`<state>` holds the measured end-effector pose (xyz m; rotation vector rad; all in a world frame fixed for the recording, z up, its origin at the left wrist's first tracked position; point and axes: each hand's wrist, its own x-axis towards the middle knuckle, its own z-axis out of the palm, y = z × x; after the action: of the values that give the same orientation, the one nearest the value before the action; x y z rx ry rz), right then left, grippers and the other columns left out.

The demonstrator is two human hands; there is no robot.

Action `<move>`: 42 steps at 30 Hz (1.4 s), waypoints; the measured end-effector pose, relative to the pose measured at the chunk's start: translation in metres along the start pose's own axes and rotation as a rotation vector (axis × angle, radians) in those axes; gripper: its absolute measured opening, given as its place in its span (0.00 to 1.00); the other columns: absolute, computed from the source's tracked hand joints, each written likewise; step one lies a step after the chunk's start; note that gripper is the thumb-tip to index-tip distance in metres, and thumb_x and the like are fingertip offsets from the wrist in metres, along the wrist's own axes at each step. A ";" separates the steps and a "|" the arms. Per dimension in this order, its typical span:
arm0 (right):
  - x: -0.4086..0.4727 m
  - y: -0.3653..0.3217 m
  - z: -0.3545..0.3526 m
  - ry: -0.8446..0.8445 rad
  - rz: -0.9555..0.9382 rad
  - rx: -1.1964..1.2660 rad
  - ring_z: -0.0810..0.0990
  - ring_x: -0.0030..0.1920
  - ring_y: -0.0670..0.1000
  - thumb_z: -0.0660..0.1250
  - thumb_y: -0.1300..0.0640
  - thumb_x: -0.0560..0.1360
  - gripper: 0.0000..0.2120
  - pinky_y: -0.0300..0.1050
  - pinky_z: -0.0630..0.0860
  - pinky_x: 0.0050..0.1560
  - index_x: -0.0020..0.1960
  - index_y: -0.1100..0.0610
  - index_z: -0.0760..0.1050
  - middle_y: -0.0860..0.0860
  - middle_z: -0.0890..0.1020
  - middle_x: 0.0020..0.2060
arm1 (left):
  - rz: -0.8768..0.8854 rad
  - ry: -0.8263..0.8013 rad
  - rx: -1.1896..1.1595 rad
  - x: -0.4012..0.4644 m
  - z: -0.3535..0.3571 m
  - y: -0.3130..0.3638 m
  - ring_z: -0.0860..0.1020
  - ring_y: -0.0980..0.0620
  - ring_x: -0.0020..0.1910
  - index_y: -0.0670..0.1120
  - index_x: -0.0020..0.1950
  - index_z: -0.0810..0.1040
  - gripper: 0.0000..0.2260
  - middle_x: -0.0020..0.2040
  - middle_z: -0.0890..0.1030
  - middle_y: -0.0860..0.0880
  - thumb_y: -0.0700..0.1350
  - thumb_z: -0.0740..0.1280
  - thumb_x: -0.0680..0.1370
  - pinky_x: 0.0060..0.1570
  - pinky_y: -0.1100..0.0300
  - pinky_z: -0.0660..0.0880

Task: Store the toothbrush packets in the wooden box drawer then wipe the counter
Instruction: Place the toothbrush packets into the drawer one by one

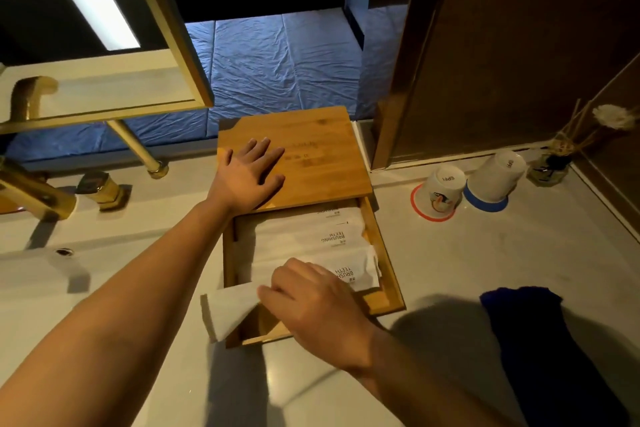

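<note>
- The left hand (pixel 247 175) lies flat on the box (pixel 304 156), fingers spread.
- The right hand (pixel 311 305) pinches a white packet (pixel 228 308) at the open drawer's (pixel 384 253) near edge.
- More packets (pixel 304 236) lie inside.
- A dark cloth (pixel 540 350) lies on the table (pixel 485 253), near right.

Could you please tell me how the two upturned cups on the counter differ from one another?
The nearer cup has a red rim and a cartoon picture on its side; the farther cup has a blue rim and a plain white side. The red-rimmed cup stands closer to the wooden box; the blue-rimmed cup stands closer to the reed diffuser. Both are white, stand upside down on the counter and have lettering on their bases.
</note>
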<state>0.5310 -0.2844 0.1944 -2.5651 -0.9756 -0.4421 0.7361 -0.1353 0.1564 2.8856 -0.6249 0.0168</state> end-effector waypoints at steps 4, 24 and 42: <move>-0.017 0.013 0.023 -0.145 0.148 0.058 0.76 0.36 0.49 0.75 0.61 0.64 0.10 0.38 0.73 0.30 0.44 0.53 0.80 0.50 0.79 0.36 | 0.006 0.013 -0.005 0.000 0.000 -0.001 0.54 0.47 0.77 0.58 0.74 0.60 0.29 0.78 0.58 0.48 0.64 0.48 0.74 0.70 0.44 0.51; -0.022 0.018 0.007 -0.609 0.525 0.161 0.59 0.71 0.52 0.28 0.29 0.62 0.46 0.51 0.59 0.70 0.71 0.44 0.62 0.49 0.64 0.71 | 0.000 0.011 -0.037 -0.001 -0.001 0.001 0.53 0.48 0.77 0.58 0.74 0.60 0.27 0.78 0.57 0.49 0.62 0.51 0.75 0.73 0.40 0.47; -0.032 0.024 0.025 -0.708 0.552 0.076 0.35 0.76 0.53 0.23 0.28 0.58 0.46 0.58 0.37 0.73 0.74 0.38 0.45 0.46 0.41 0.77 | 0.003 0.018 -0.032 0.000 0.000 0.000 0.53 0.48 0.77 0.58 0.74 0.60 0.26 0.78 0.58 0.49 0.62 0.52 0.76 0.72 0.42 0.48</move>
<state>0.5291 -0.3085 0.1537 -2.7960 -0.3976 0.6740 0.7360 -0.1355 0.1568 2.8511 -0.6199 0.0331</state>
